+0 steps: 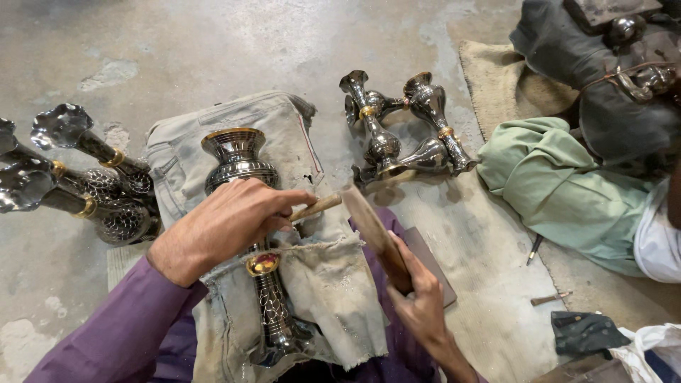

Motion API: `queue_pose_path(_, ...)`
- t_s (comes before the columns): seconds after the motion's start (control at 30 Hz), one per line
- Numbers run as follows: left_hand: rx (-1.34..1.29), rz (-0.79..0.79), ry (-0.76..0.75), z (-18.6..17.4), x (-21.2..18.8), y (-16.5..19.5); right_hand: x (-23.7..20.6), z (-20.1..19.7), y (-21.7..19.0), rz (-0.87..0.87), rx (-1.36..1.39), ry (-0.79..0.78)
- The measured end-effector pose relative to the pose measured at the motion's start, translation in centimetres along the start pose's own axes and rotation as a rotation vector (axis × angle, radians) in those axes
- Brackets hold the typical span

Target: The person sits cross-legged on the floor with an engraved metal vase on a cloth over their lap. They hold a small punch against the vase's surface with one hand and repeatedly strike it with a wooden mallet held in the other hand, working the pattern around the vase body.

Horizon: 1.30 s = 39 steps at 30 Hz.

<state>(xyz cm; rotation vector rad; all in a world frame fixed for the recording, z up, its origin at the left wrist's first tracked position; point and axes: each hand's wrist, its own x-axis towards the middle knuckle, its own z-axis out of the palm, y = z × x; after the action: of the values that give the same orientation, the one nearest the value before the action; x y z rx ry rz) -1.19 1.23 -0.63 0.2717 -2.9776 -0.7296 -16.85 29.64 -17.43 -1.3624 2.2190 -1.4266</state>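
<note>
Metal vase [245,213] lies on cloth [312,284] across lap, centre-near; looks heavy, rigid, slick, engraving scratchable, so hold at neck. Left hand [227,227] closed on chisel [316,208], pressing vase; right hand [418,298] wrapped round wooden mallet [372,230]

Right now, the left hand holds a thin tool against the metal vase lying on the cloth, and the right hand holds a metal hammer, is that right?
Not quite: the head view shows the right hand holding a flat wooden paddle, not a metal hammer. The left hand does hold the thin tool against the vase on the cloth.
</note>
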Motion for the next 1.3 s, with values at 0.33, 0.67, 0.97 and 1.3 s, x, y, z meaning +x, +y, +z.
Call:
queue_pose_path(0.33,0.020,0.007,-0.042,-0.1,0.2,-0.5,-0.7,1.1,0.8,0.204,0.069,0.082)
queue_pose_path(0.67,0.099,0.014,-0.059,0.6,0.1,-0.6,-0.8,1.2,0.9,0.214,0.258,0.132)
queue_pose_path(0.97,-0.169,-0.126,0.455,2.8,-3.3,-0.5,1.8,-1.3,-1.0,0.150,0.104,0.002)
queue_pose_path(1.3,-0.535,-0.363,0.956,7.9,-5.3,1.2,6.1,-1.9,-8.0,-0.055,0.764,-0.326)
